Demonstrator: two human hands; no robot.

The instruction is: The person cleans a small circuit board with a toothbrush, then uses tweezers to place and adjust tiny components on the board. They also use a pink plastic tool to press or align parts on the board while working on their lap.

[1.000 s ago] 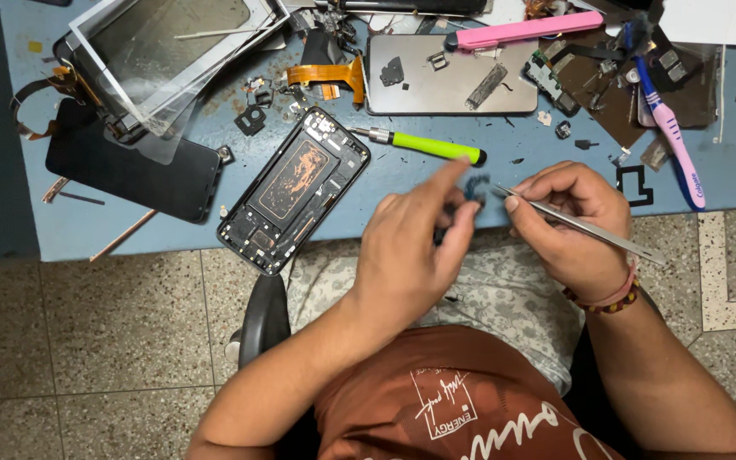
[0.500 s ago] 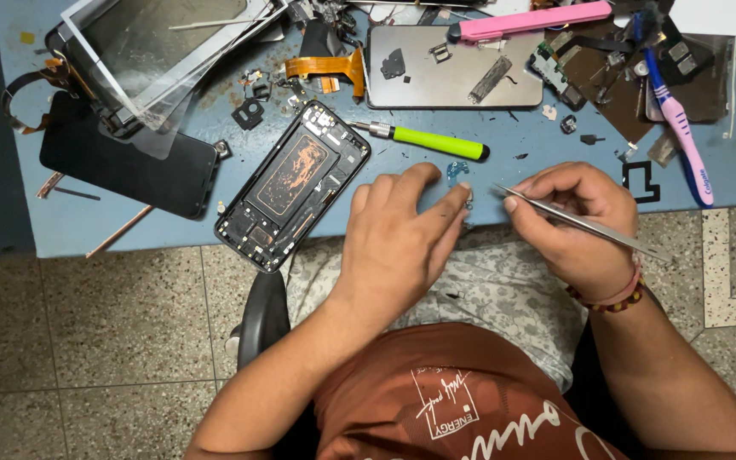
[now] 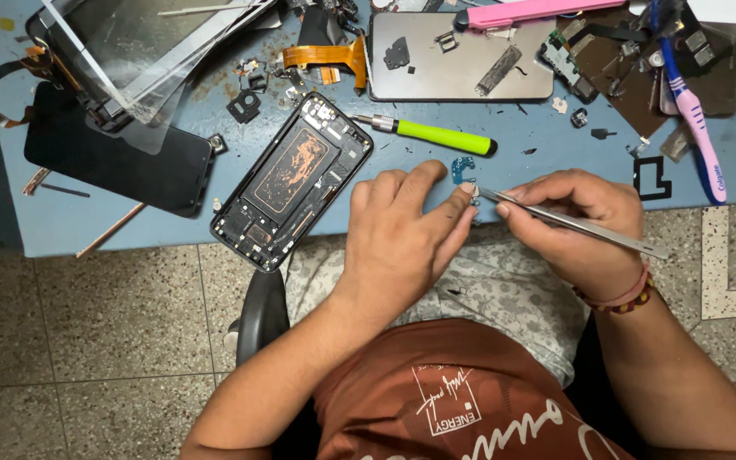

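Blue circuit piece (image 3: 463,165) sits centre frame on the blue worktop (image 3: 163,230), just beside my left fingertips (image 3: 468,188). Far left: black screen panel (image 3: 112,162). Next, opened phone frame (image 3: 294,181), tilted, hanging over the worktop edge. Green-handled screwdriver (image 3: 436,135) lies above my left hand (image 3: 402,234), which rests flat, fingers loose, gripping nothing. Right hand (image 3: 577,221) is pinched closed on metal tweezers (image 3: 568,221), tips pointing at the circuit piece. Pink toothbrush (image 3: 696,128) far right.
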